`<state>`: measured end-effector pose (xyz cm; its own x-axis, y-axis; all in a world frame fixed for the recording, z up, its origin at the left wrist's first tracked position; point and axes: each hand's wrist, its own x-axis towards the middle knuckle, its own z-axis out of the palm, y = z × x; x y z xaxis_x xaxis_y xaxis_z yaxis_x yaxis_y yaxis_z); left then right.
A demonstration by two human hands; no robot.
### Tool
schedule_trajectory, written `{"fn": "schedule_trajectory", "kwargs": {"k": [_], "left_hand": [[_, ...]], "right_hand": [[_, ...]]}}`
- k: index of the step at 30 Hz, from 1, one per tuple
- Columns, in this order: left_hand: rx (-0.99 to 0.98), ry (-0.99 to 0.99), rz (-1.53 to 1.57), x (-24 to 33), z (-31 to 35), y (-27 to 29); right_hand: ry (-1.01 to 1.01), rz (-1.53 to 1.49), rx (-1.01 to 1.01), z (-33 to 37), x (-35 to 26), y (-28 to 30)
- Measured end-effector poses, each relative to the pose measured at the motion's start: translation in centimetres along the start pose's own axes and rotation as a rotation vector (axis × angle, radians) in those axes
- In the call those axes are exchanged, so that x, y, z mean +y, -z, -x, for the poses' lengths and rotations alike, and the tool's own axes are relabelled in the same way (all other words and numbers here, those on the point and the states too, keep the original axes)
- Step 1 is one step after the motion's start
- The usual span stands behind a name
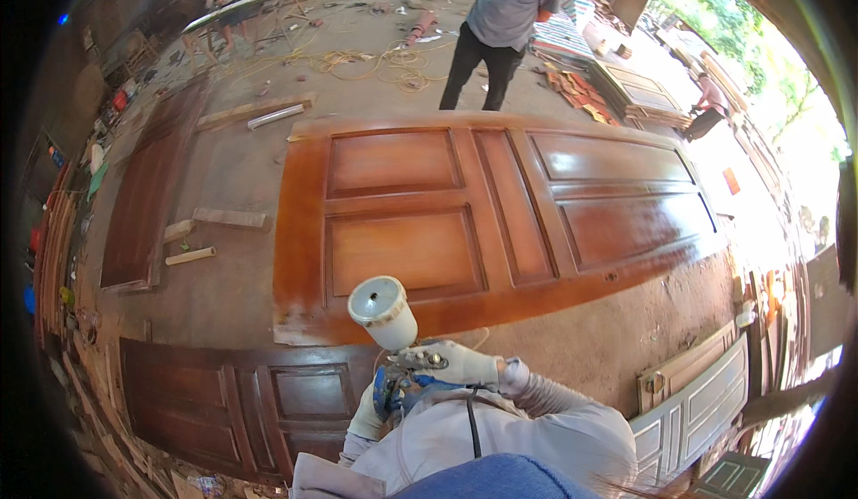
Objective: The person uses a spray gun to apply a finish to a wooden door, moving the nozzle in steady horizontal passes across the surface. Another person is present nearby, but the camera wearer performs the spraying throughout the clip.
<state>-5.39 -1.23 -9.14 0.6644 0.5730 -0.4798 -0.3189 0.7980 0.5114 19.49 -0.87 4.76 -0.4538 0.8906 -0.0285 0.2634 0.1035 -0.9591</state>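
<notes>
Close to my body I hold a spray gun (411,363) with a round white paint cup (384,311) standing tilted on top. My right hand (460,363), in a whitish glove, has its fingers closed at the gun's metal body. Lower down, my left hand (365,418), gloved too, is wrapped round the side by the blue part of the gun; its fingers are partly hidden. Beyond the gun lies a large reddish-brown panelled wooden door (402,247), glossy at its right end. A darker panelled door (192,401) lies at my near left.
A person (509,25) stands just past the door's far edge; others are farther off at left and right. A dark board (152,195) and wood blocks (231,219) lie at left. Yellow hose (402,65) coils across the far floor. Panelled doors (688,418) lean at right.
</notes>
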Motion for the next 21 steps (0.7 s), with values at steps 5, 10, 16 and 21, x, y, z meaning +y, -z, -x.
{"fn": "schedule_trajectory", "kwargs": {"k": [5, 10, 16, 21], "left_hand": [[0.031, 0.223, 0.031, -0.9, 3.5, -6.2], [-0.463, -0.069, -0.756, -4.1, 3.8, -7.9], [-0.146, 0.368, -0.062, -9.4, 0.0, -7.3], [-0.058, 0.249, -0.307, -13.3, -2.2, -10.4]], "right_hand": [[-0.216, -0.007, 0.047, 7.1, -3.3, -5.0], [-0.275, 0.079, 0.064, 11.8, -4.9, -6.2], [-0.278, 0.123, 0.181, 18.1, -4.0, -5.6], [-0.205, 0.064, 0.278, 25.8, -2.9, -2.4]]}}
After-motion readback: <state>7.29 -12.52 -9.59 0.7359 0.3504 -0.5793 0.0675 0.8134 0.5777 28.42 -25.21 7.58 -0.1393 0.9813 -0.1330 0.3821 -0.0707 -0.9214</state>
